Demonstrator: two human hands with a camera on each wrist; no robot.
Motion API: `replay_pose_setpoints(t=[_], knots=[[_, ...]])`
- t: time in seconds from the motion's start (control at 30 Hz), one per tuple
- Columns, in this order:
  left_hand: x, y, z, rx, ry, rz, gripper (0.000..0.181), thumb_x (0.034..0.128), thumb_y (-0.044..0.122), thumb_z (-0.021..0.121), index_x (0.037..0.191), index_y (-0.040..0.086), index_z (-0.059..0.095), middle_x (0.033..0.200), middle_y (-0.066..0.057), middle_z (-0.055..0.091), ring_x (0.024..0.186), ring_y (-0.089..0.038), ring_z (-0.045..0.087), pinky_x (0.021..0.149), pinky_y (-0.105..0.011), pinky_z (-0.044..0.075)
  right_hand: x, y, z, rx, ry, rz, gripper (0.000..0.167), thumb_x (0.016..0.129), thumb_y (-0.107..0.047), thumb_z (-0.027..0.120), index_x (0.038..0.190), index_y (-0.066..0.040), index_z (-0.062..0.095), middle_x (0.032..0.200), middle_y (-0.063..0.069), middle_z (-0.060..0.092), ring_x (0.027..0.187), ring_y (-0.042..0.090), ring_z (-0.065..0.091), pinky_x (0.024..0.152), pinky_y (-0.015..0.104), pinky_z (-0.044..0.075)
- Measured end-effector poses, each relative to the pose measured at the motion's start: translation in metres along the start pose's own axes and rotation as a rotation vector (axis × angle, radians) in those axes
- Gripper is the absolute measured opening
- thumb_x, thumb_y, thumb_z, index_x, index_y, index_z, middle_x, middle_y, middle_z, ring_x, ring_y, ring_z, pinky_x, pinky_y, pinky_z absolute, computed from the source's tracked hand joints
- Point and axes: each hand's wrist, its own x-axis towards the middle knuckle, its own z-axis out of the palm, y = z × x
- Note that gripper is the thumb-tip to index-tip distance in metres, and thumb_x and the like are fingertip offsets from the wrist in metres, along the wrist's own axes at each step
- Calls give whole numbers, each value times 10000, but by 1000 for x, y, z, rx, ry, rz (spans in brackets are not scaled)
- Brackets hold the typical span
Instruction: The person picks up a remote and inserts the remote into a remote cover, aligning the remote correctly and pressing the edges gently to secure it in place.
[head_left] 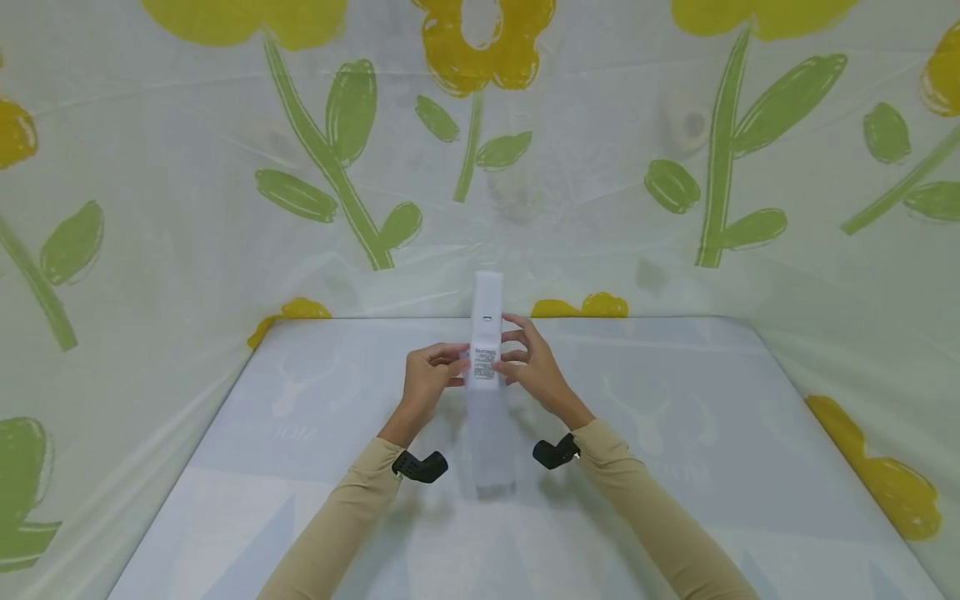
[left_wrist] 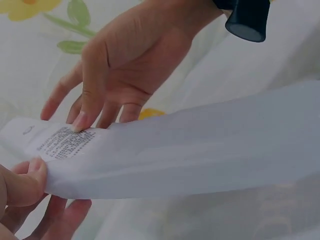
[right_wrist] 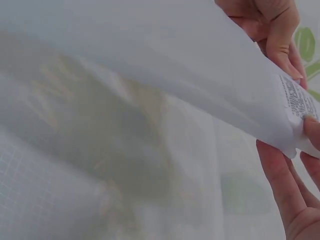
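Observation:
A long, narrow white device (head_left: 488, 296) stands out of a white translucent sleeve (head_left: 489, 442) in the head view. It bears a small port and a printed label (left_wrist: 67, 142). My left hand (head_left: 429, 379) pinches its left side by the label, where the sleeve's edge lies. From the other side my right hand (head_left: 538, 371) grips it, thumb on the label's edge and fingers spread along the side. The left wrist view shows the right thumb pressing on the label. In the right wrist view the sleeve (right_wrist: 165, 55) stretches across the top, and much of the device is hidden.
Below the hands is a pale table (head_left: 315, 517) with faint deer prints. A white cloth (head_left: 585, 208) with yellow flowers and green leaves hangs behind and along both sides. Each wrist carries a black camera (head_left: 423, 467).

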Motion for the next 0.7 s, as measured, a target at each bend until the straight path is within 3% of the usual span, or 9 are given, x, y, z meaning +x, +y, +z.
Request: replay_pose_setpoints(t=[0.13, 0.4, 0.57, 0.7], knots=[[1, 4, 0, -51, 6, -11, 194, 821, -34, 690, 1011, -6, 717, 1031, -160, 658, 852, -254, 652, 672, -345, 579, -1, -10, -2, -6, -25, -44, 724, 846, 65, 626, 1459, -131, 297, 1271, 209, 485, 977, 374, 608, 675, 410, 573], [2, 6, 0, -149, 3, 8, 203, 802, -50, 704, 1002, -84, 692, 1017, -163, 667, 794, -190, 672, 668, -358, 579, 6, 0, -9, -29, -35, -97, 713, 819, 56, 673, 1413, -204, 378, 1201, 156, 542, 971, 327, 621, 653, 403, 576], [3, 8, 1, -190, 3, 7, 194, 803, -60, 698, 992, -104, 685, 990, -167, 661, 772, -187, 675, 665, -370, 579, 6, -7, -9, -43, -38, -99, 712, 811, 69, 674, 1415, -165, 380, 1202, 187, 536, 992, 360, 605, 680, 409, 574], [4, 9, 1, -215, 0, 11, 186, 813, -73, 681, 995, -110, 680, 995, -180, 649, 783, -195, 668, 670, -375, 578, -1, -25, -7, -61, -53, -107, 701, 812, 83, 663, 1420, -93, 362, 1204, 234, 520, 1007, 405, 596, 714, 416, 571]])
